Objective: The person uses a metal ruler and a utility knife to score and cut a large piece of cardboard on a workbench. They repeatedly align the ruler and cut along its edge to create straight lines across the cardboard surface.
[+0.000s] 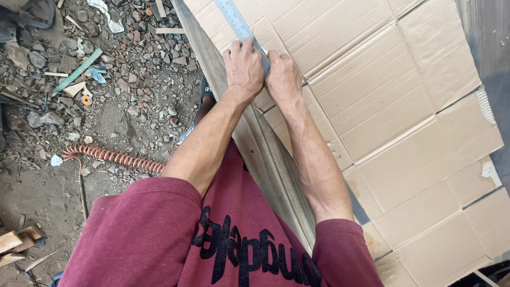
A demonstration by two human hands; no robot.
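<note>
Two bare hands are pressing a long grey metal ruler (234,18) against a wooden board edge (265,149) near the top centre. Left hand (243,69) and right hand (283,79) are clamping it flat over flattened brown cardboard (404,122); no drawn line or cut is showing yet.

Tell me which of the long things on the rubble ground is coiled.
The orange hose, lying left of the person's left forearm. It is a tight spiral, while the green strip and the pale wood offcuts are straight and flat.
</note>
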